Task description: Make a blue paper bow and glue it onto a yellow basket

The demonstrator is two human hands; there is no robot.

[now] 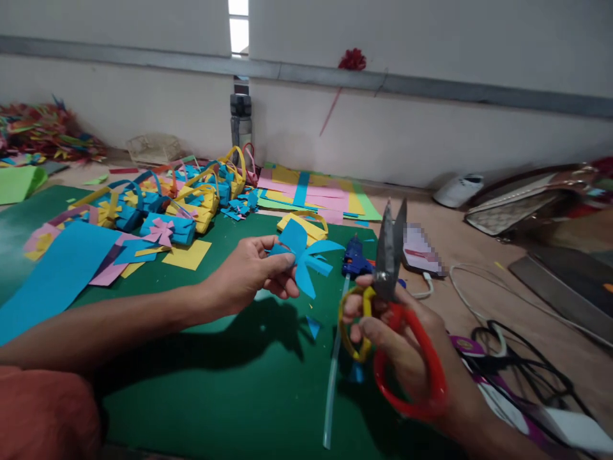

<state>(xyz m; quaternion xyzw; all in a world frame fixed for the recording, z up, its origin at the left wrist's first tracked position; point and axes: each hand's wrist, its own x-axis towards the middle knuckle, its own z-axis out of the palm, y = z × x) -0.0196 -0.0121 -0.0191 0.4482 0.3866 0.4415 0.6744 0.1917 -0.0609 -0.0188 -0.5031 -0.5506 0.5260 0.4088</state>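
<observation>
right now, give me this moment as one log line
left hand: holds blue paper flower; right hand: holds scissors; nearby: blue glue gun; green mat: blue scrap

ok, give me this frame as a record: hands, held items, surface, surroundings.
left hand: this hand pinches a blue paper flower-shaped cutout
right hand: this hand holds metal scissors with red and yellow handles, blade tips apart
contact: blades not touching the cutout
surface: flat dark green board
scrap: small blue paper triangle, on the board
tool: blue glue gun, beyond the scissors' handles
left/back: small multicoloured paper baskets with strip handles
</observation>
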